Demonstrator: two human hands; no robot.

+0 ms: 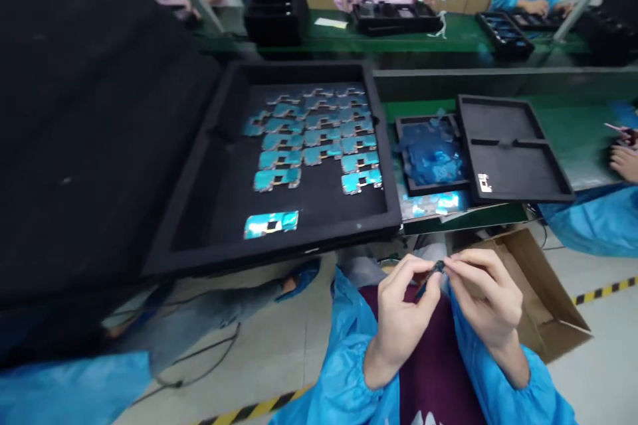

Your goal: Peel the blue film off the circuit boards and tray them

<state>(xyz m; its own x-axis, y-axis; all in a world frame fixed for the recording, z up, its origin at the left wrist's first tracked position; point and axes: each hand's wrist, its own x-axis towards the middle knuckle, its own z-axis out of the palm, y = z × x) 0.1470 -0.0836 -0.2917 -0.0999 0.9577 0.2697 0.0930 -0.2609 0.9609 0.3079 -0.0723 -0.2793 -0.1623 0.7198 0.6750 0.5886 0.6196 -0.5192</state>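
While one tray (pixel 319 202) holds boards (pixel 314 138), fingers (pixel 413 265) pinch a part (pixel 438 267).

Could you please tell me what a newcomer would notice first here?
Probably the large black tray left of centre, holding rows of shiny blue pieces. Then the heap of blue film in a smaller tray to its right, and, lower down, the left hand and right hand at a small dark part.
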